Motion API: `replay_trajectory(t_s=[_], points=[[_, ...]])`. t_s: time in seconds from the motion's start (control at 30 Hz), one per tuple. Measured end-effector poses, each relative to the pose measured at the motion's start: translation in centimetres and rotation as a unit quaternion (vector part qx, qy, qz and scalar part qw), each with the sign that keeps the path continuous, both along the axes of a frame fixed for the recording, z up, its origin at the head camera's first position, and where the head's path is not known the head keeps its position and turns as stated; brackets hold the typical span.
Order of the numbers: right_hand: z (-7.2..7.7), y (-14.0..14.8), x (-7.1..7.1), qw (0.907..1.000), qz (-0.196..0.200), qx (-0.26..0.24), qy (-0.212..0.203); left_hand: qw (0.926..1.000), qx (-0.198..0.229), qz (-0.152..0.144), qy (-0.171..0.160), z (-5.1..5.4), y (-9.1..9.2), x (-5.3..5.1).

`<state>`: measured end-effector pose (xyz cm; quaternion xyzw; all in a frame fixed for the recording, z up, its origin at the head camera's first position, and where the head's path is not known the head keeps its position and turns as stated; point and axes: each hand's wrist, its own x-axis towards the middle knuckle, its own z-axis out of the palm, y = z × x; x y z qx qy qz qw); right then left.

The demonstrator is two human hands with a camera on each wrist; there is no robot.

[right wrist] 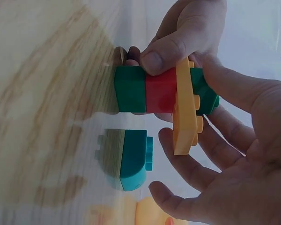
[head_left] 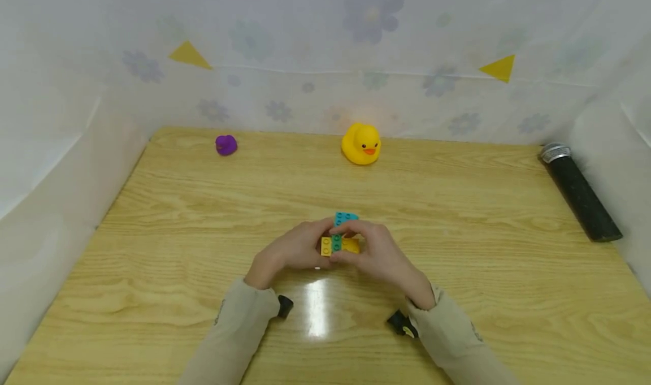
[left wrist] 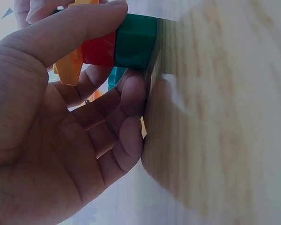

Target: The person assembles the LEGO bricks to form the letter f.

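Observation:
A small stack of toy building bricks stands on the table between both hands. Its lowest brick is green (right wrist: pixel 130 89), then a red brick (right wrist: pixel 160 91), a long yellow plate (right wrist: pixel 183 122), and a second green brick (head_left: pixel 336 242) on top. My left hand (head_left: pixel 300 246) grips the lower part, its thumb (left wrist: pixel 79 28) across the red brick. From the other side, my right hand (head_left: pixel 373 252) pinches the top green brick between thumb and index finger; the remaining fingers spread loosely. Just behind the stack, apart from it, sits a blue brick (head_left: pixel 344 217) with a rounded end.
A yellow rubber duck (head_left: pixel 361 145) stands at the table's back, with a small purple duck (head_left: pixel 226 145) farther left. Along the right edge lies a black microphone (head_left: pixel 580 193). White flowered cloth (head_left: pixel 305 46) hangs behind the wooden table (head_left: pixel 178 215).

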<state>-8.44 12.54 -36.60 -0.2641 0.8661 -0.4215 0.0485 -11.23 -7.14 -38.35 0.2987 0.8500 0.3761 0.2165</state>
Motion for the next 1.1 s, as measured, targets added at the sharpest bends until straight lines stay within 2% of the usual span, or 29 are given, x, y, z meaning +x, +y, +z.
replay_trajectory(t_s=[0.23, 0.43, 0.7, 1.1], points=[[0.1, 0.6, -0.2, 0.9991, 0.019, -0.024, -0.030, 1.0000, -0.006, 0.006, -0.004, 0.2, 0.0, 0.1], [0.2, 1.1, -0.3, 0.9985, 0.011, -0.046, -0.028, 0.9999, 0.007, 0.000, -0.008, 0.2, 0.1, 0.1], [0.4, 1.1, -0.4, 0.9991, 0.007, -0.037, -0.019, 1.0000, 0.003, 0.001, -0.005, 0.1, 0.1, -0.1], [0.4, 1.2, -0.6, 0.9982, 0.000, -0.010, -0.059, 0.9999, -0.003, 0.003, -0.011, -0.1, 0.1, 0.0]])
